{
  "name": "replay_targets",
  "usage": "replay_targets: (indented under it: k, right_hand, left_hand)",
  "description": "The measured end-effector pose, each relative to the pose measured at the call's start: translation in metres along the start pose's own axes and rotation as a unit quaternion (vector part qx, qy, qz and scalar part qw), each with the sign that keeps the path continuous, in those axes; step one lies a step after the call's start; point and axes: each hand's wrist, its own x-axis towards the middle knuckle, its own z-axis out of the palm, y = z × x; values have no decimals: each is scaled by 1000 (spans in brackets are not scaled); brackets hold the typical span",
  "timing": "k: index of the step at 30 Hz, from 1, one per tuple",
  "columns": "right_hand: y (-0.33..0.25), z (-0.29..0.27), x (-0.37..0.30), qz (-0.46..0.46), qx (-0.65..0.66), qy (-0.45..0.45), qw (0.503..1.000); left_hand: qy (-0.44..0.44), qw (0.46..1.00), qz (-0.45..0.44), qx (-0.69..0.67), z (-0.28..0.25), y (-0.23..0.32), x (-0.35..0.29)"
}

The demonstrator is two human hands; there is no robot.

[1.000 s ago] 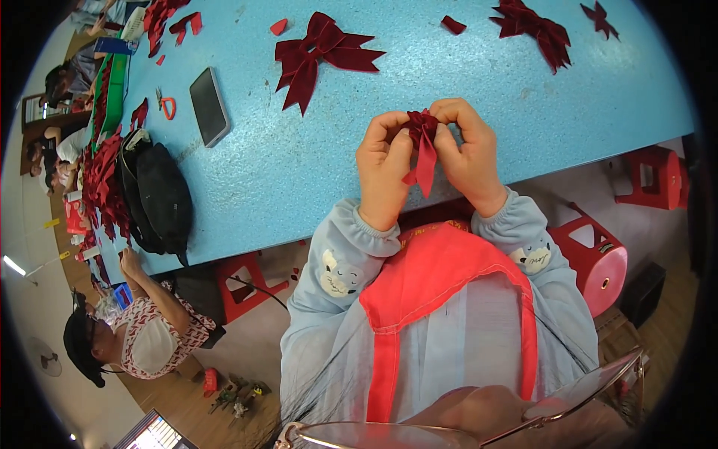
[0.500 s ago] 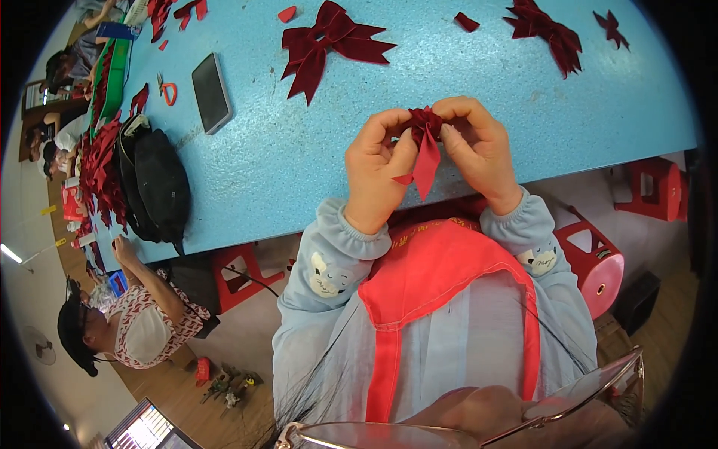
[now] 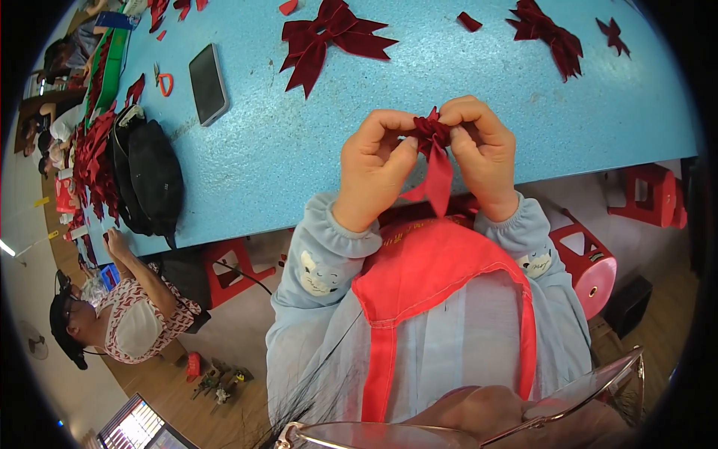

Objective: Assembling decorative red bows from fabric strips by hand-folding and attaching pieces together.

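Above the near edge of the blue table (image 3: 284,165), both hands pinch a small dark red velvet ribbon bow (image 3: 432,135). My left hand (image 3: 376,163) grips its left side between thumb and forefinger. On its other side my right hand (image 3: 482,153) is closed the same way, thumb below and forefinger on top. Brighter red tails (image 3: 440,183) hang from the bow toward the red apron (image 3: 434,269). The fingers cover part of the knot. Farther off lies a large finished-looking velvet bow (image 3: 323,39), touched by neither hand.
More bows (image 3: 550,37) and a tiny one (image 3: 613,36) lie at the far right. Leftward are a phone (image 3: 209,84), orange-handled snips (image 3: 164,82), a black bag (image 3: 153,176) and heaped red ribbon (image 3: 96,161). Another person (image 3: 138,310) sits at the left; red stools (image 3: 587,262) stand below.
The bow has been turned a little and shifted slightly right and down, its tails now swinging lower. Both hands keep their pinch. The whole view has shifted slightly.
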Motion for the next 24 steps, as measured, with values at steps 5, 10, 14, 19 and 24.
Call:
replay_targets:
  k: [5,10,14,19,24]
  right_hand:
    - [-12,-4,-2,-5,-100,-39,994]
    - [-11,-6,-6,23,-111,-55,992]
    - [-11,-9,-6,20,-119,-68,990]
    - [-9,-13,-10,40,-119,-70,990]
    - [-13,-20,-7,102,-28,-56,993]
  left_hand:
    - [-126,943,185,247,-16,28,11]
    - [-263,823,275,422,-19,46,15]
    - [-325,740,335,484,-21,46,19]
    - [-365,711,326,505,-18,43,22]
    - [-338,756,340,445,-12,37,26]
